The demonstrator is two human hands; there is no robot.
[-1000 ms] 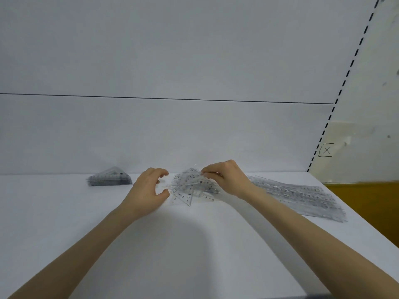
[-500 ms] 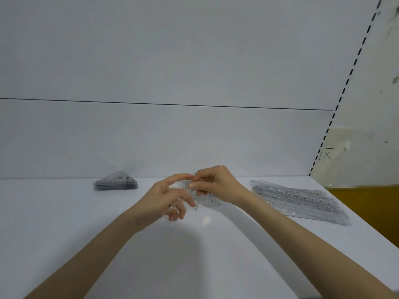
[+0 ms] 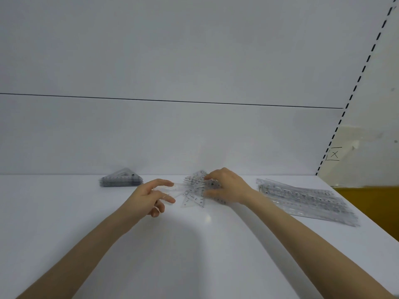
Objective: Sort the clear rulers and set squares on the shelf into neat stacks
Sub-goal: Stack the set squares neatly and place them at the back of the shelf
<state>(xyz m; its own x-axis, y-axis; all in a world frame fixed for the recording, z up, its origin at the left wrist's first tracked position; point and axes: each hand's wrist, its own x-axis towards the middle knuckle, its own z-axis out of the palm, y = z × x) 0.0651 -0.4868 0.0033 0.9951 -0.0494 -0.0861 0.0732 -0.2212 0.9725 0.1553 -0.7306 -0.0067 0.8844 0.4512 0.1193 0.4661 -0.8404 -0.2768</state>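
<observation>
White shelf point(image 3: 64, 223), seen from the person's head, with a pale back panel point(image 3: 172, 137) rising behind it. A dashed black line point(image 3: 364, 67) runs along the panel's edge at 2 o'clock in the view.

(a) Pile of clear rulers point(image 3: 306, 199), at 3 o'clock from the centre heap and well apart from it; the rulers lie flat, loosely aligned and fanned toward the shelf's right edge.

(b) Stack of set squares point(image 3: 121, 181), at 9 o'clock from the heap, against the back panel, with edges squared up.

(c) Loose heap point(image 3: 194, 192) of clear set squares, mid-shelf, overlapping at mixed angles.

(d) Right hand point(image 3: 231, 186), at the heap's 3 o'clock side, with fingers and thumb curled onto its upper pieces, grasping them.

(e) Left hand point(image 3: 146, 199), at the heap's 9 o'clock side, pinching one single set square point(image 3: 176, 187) between thumb and forefinger; its far end touches the heap.
</observation>
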